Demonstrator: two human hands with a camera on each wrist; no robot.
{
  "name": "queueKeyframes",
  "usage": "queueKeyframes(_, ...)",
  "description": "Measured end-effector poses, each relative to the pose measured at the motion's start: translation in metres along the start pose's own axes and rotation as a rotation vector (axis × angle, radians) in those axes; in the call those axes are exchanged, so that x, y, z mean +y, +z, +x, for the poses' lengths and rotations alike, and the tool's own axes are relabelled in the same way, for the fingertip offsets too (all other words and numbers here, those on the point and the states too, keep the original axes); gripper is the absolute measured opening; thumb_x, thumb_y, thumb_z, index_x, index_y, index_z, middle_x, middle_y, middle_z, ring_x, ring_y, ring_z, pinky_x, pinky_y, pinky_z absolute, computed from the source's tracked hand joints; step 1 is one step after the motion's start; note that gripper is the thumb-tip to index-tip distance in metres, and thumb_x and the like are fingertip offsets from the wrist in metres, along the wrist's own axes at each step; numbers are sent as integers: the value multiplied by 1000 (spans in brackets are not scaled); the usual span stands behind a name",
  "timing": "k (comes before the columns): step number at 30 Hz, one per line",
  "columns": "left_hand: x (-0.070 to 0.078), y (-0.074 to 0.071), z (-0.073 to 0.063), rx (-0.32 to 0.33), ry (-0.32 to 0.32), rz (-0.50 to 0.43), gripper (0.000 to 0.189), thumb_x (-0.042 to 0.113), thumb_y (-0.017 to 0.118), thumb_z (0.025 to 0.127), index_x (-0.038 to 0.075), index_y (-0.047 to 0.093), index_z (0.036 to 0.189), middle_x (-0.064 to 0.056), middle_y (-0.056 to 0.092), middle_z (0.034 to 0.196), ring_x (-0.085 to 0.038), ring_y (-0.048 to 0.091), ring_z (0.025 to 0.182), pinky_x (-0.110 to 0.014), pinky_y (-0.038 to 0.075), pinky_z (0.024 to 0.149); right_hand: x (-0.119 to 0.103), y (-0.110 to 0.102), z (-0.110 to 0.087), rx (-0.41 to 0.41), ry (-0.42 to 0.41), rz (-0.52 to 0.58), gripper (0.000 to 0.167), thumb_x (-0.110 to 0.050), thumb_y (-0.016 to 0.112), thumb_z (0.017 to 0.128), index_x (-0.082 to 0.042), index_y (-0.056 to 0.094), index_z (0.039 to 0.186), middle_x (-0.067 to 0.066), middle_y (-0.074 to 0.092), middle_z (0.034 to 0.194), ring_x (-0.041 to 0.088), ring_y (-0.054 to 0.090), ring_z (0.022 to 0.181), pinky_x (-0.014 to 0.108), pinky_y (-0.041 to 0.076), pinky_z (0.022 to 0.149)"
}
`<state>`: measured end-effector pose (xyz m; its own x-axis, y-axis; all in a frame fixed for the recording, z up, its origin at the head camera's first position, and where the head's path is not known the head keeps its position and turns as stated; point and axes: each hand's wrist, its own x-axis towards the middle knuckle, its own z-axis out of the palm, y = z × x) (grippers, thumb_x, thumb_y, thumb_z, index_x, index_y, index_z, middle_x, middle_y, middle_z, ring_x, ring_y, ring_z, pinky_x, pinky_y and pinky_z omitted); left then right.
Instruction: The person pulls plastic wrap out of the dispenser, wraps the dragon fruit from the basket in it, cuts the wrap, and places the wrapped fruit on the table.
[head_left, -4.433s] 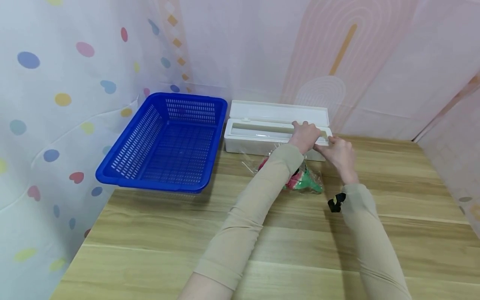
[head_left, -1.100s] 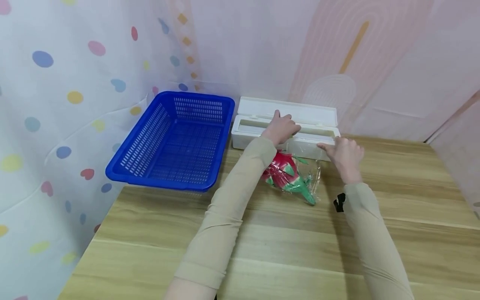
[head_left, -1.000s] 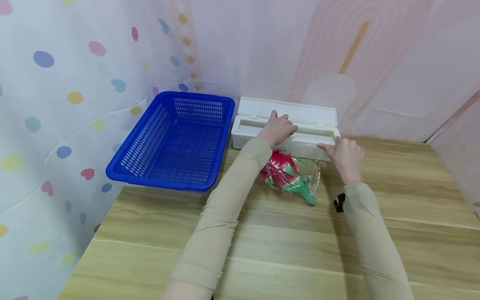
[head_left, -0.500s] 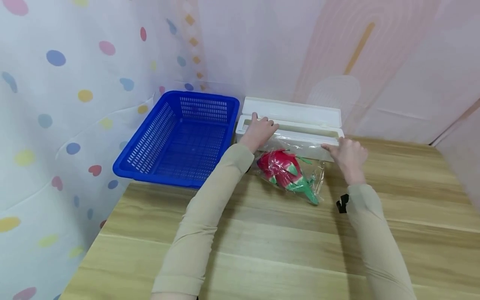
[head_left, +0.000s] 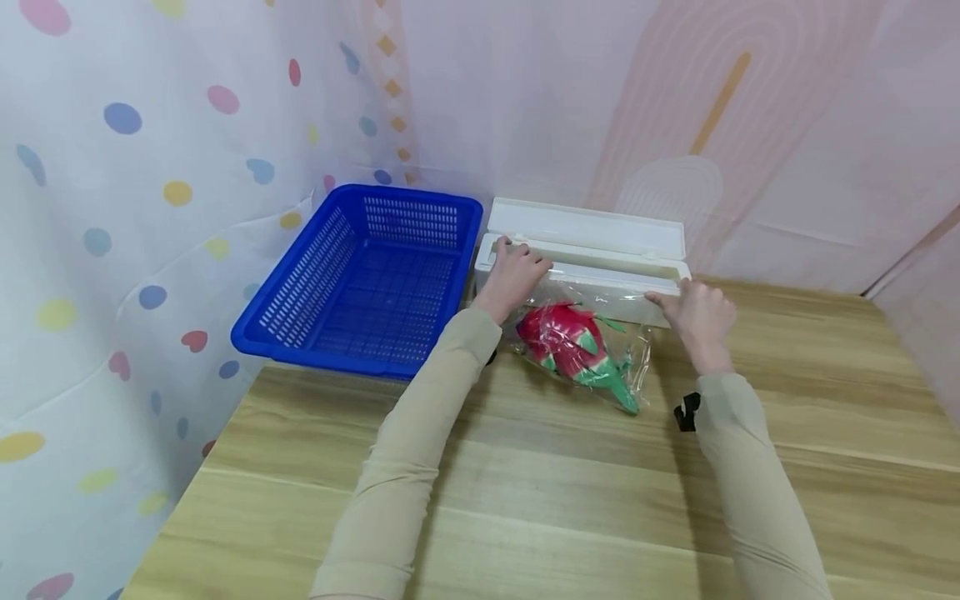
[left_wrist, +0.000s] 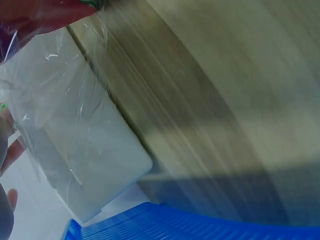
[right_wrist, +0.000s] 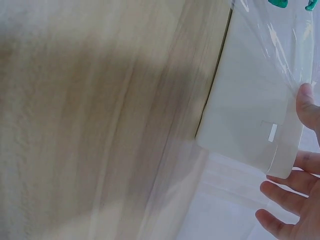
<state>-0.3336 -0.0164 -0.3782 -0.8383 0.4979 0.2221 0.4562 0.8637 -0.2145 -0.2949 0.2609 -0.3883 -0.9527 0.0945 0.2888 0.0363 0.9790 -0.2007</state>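
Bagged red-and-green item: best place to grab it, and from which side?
Likely across the broad red body, from above on the person's side. The green end tapers, the loose clear bag could slide, and the white box stands just behind.

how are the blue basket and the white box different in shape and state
Shape: the blue basket is broad, while the white box is long and narrow.

Walls: the blue basket is pierced with rows of slots; the white box has a plain front.

Lid: the white box has a lid tipped back behind it; the blue basket shows none.

Both are open at the top and stand on the wooden table.
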Motion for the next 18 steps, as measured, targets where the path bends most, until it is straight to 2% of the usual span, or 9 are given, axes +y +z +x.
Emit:
queueKeyframes(2, 1, 2, 0, 19, -9, -10, 34, 6, 56, 94, 21, 60, 124, 0, 65, 124, -22, 57, 116, -54, 32, 106, 1, -1, -1, -11, 10, 4, 65, -59, 61, 83, 0, 63, 110, -2, 23, 48, 10, 22, 46, 24, 24, 45)
queueKeyframes(4, 1, 2, 1, 18, -25, 6, 35, 6, 56, 93, 22, 60, 124, 1, 66, 122, -22, 56, 115, -55, 31, 106, 1, -1, -1, -19, 20, 10, 65, -59, 61, 83, -2, 63, 115, -2, 24, 49, 11, 22, 46, 25, 24, 45)
queueKeyframes(8, 1, -4, 5, -7, -78, 74, 33, 7, 54, 94, 26, 64, 120, 2, 71, 112, -23, 54, 115, -59, 28, 108, 1, -2, -1, -24, 31, 16, 67, -61, 59, 83, -3, 62, 116, -1, 24, 48, 12, 24, 46, 26, 25, 46)
queueKeyframes(12, 2, -9, 8, -22, -103, 110, 27, 9, 54, 94, 24, 69, 110, 3, 73, 102, -24, 51, 119, -64, 23, 109, 1, -3, -2, -32, 44, 7, 68, -63, 57, 83, -5, 62, 118, -1, 25, 49, 13, 25, 46, 26, 26, 46)
queueKeyframes(15, 2, -12, 8, -30, -118, 135, 24, 10, 54, 93, 23, 72, 103, 4, 73, 101, -24, 47, 124, -67, 21, 110, -1, -3, -2, -37, 44, 12, 71, -63, 57, 83, -7, 58, 128, 0, 26, 48, 12, 24, 46, 26, 26, 45)
queueKeyframes(18, 2, -14, 6, -33, -131, 169, 25, 11, 52, 94, 22, 74, 99, 3, 70, 106, -24, 44, 126, -69, 20, 109, -2, -2, -3, -34, 45, 18, 72, -63, 58, 83, -8, 55, 131, -1, 25, 48, 12, 24, 46, 26, 25, 45)
